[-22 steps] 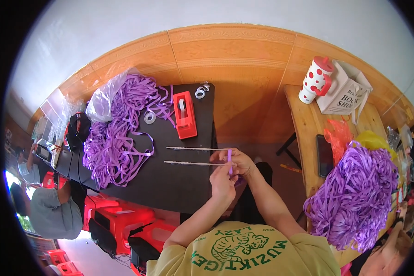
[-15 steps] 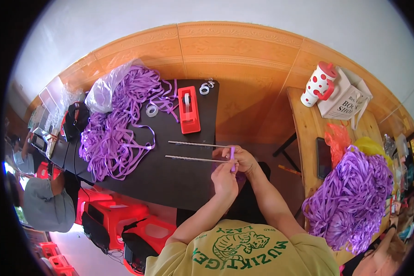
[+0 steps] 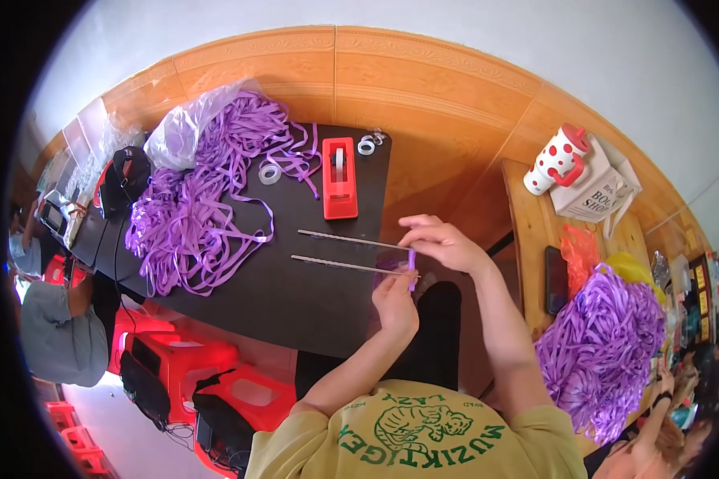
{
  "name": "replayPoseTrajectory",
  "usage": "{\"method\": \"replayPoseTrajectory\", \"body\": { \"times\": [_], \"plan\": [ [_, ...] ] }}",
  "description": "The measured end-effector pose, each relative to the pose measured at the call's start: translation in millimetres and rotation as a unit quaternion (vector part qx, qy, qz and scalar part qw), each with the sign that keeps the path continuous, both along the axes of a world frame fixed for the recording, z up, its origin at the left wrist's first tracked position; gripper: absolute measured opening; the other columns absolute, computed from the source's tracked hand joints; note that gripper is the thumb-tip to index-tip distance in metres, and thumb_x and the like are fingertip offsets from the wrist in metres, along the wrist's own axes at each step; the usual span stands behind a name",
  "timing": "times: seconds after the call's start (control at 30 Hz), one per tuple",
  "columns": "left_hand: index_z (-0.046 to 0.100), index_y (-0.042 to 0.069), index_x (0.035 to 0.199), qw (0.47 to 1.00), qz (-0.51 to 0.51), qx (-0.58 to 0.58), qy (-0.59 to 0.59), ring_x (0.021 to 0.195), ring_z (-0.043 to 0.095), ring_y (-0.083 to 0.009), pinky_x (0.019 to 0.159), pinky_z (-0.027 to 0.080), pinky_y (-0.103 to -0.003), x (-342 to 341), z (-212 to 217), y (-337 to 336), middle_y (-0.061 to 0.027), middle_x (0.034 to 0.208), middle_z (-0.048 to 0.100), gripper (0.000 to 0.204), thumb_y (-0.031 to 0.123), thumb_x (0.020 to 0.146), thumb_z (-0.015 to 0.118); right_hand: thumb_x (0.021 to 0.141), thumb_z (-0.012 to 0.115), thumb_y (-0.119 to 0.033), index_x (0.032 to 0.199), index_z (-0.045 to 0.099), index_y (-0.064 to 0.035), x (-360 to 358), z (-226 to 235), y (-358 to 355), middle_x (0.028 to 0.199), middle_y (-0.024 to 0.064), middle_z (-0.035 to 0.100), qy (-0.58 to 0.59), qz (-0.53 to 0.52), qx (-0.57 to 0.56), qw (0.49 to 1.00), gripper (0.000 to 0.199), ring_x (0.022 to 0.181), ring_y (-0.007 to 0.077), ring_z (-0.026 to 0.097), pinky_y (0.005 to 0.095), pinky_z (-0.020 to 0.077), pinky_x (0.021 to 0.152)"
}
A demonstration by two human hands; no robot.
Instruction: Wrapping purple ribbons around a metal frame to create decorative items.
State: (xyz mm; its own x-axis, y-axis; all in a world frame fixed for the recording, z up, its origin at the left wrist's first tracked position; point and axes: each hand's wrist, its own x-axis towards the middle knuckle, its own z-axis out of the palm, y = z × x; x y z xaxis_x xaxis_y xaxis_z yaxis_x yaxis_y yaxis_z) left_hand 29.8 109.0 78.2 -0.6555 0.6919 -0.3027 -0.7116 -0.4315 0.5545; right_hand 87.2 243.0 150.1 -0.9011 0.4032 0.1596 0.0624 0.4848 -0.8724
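Observation:
Two thin metal rods [image 3: 335,236] with twisted left ends reach side by side over the dark table's right edge. A short band of purple ribbon [image 3: 412,260] spans them near their right ends. My left hand [image 3: 395,305] is closed in a pinch at the nearer rod, on the ribbon's lower part; its fingertips partly hide the hold. My right hand [image 3: 446,244] is at the farther rod's end, by the top of the ribbon, its fingers stretched out and apart. The thumb side is partly hidden.
A tangled heap of purple ribbon [image 3: 192,211] covers the dark table's [image 3: 256,311] left part, near a red tape dispenser [image 3: 340,203]. On the wooden table [image 3: 527,231] at right are another ribbon heap [image 3: 603,351], a phone [image 3: 554,279] and a spotted tumbler [image 3: 553,164]. Red stools [image 3: 176,359] stand lower left.
My right hand has lifted off the ribbon and moved outward to the far right, its fingers now spread. The left hand stays on the ribbon. The view has shifted slightly.

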Motion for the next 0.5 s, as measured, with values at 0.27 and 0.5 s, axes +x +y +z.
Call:
{"method": "replayPoseTrajectory", "body": {
  "times": [0.27, 0.5],
  "plan": [
    [0.062, -0.005, 0.086, 1.0, -0.012, -0.025, 0.0, 0.079, 0.059, -0.0158, 0.075, 0.046, -0.026, -1.2, -3.7, -1.2, -0.0094, 0.087, 0.063, 0.008, -0.007, 0.08, 0.057, 0.084, 0.055, -0.025, 0.103, 0.068, -0.0205, -52.6, 40.1, -11.6, 0.117, 0.008, 0.051, -0.421, 0.172, 0.278, 0.846, 0.024, 0.119, 0.0277, 0.036, 0.0528, 0.0349, 0.09],
    [0.061, -0.005, 0.084, 1.0, -0.008, -0.022, -0.004, 0.078, 0.059, -0.0163, 0.074, 0.046, -0.026, -0.9, -2.3, -1.2, -0.0096, 0.084, 0.063, 0.006, -0.006, 0.079, 0.058, 0.075, 0.059, -0.021, 0.088, 0.068, -0.0149, -66.2, 44.6, -14.1, 0.106, 0.003, 0.054, -0.455, 0.196, 0.292, 0.818, 0.017, 0.113, 0.0264, 0.039, 0.0527, 0.0372, 0.086]
  ]
}}
